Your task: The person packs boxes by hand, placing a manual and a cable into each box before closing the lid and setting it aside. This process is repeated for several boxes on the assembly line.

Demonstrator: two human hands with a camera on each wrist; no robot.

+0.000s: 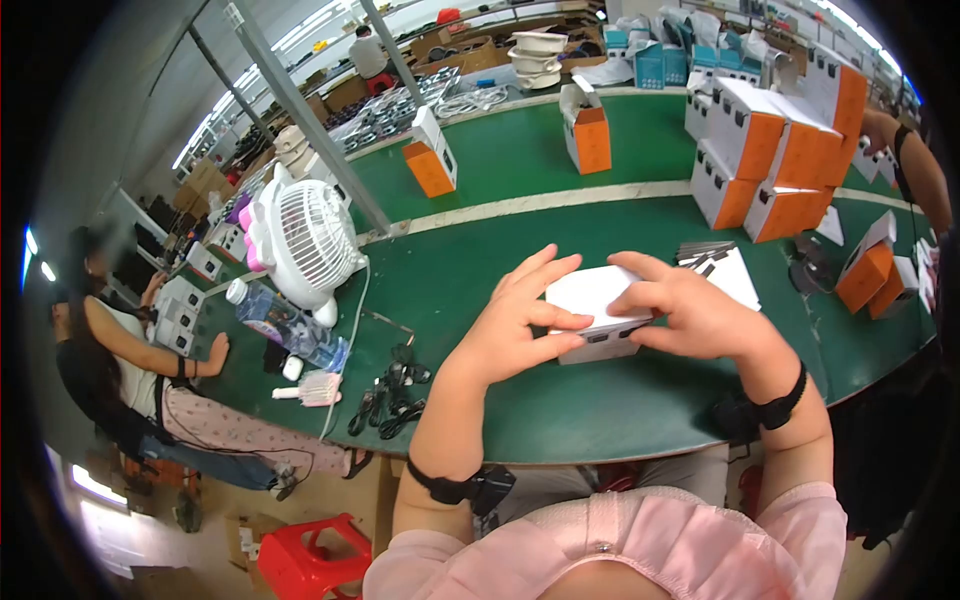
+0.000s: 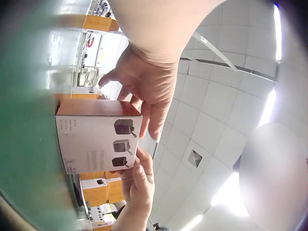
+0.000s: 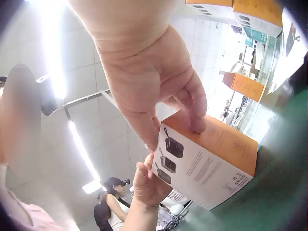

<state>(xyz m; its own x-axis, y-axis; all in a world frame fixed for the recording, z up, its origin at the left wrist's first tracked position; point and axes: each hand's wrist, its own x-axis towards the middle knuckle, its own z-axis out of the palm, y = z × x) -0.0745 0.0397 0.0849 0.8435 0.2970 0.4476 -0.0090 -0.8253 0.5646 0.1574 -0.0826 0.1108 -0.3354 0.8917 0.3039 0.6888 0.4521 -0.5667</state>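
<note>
A white box with orange sides (image 1: 598, 292) stands on the green table in front of the person, its white top facing up. The left hand (image 1: 515, 325) holds its left top edge, thumb at the near face and other fingers spread over the top. At the opposite edge, the right hand (image 1: 690, 305) grips with its thumb in front and bent fingers above. Pictures of small dark devices show on the box's printed face (image 2: 98, 142) in the left wrist view. In the right wrist view, fingertips of the right hand (image 3: 154, 82) touch the orange side of the box (image 3: 207, 163).
Stacked boxes (image 1: 775, 150) stand at the back right, papers (image 1: 725, 275) nearer. On the left are a white fan (image 1: 310, 240), a bottle (image 1: 285, 320), a brush (image 1: 312, 389) and black cables (image 1: 395, 395). Another person (image 1: 130, 350) sits far left; an arm (image 1: 915, 170) shows at right.
</note>
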